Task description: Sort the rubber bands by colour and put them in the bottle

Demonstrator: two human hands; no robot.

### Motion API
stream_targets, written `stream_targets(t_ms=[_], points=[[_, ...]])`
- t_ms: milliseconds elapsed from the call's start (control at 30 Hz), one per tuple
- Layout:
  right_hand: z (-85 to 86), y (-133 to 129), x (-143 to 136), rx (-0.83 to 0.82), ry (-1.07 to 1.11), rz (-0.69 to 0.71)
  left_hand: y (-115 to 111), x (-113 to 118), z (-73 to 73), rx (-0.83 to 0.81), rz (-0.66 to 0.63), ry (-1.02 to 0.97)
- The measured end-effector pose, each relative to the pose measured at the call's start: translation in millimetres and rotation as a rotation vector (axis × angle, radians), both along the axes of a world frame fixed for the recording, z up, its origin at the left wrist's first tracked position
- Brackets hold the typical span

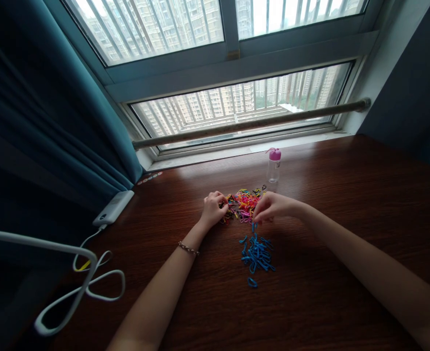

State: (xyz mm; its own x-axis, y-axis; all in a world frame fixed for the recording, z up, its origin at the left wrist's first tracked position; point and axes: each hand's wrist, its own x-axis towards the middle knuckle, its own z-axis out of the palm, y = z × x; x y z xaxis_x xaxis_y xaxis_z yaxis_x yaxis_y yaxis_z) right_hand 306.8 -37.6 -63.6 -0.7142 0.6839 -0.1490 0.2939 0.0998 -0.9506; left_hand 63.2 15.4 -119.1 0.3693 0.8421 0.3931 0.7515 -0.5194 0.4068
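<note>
A mixed pile of small elastic hair ties [247, 201], in pink, red, yellow, black and other colours, lies on the brown table. At its left edge my left hand [214, 209] rests with the fingers curled in and touching the pile; what they pinch, if anything, is hidden. My right hand [273, 206] is over the right side of the pile, thumb and fingertips pressed together on a blue hair tie [254, 227] that hangs down from them. Just below lies a heap of blue hair ties [257, 254], with a single blue loop [252, 282] apart from it, nearer to me.
Behind the pile stands a clear bottle with a pink cap [274, 155]. A white power bank [114, 208] with a white cable [88, 239] lies at the left table edge, beside a blue curtain [101, 131]. The table [331, 175] meets a barred window at the back.
</note>
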Motion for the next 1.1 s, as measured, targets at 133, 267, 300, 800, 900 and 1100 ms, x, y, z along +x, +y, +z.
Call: stream_targets(t_ms=[133, 267, 300, 800, 900, 1100], points=[[-2.9, -8, -7, -0.098, -0.149, 0.287, 3, -2, -0.6, -0.028, 0.018, -0.114], [-11.4, -10, -13, 0.213, -0.247, 0.096, 4, -5, 0.7, -0.116, 0.061, -0.248], [-12.9, -11, -15, 0.314, -0.284, 0.075, 4, -5, 1.2, -0.136, 0.069, -0.279], [0.8, -26, -25, 0.257, -0.267, 0.258, 2, -4, 5.2, -0.19, -0.029, -0.523], [3.6, -27, -23, 0.073, -0.262, 0.35, 3, -3, 3.6, -0.19, -0.041, -0.511], [-9.7, -4, -10, 0.167, -0.15, -0.118, 5, -2, 2.2, -0.175, -0.027, -0.536]])
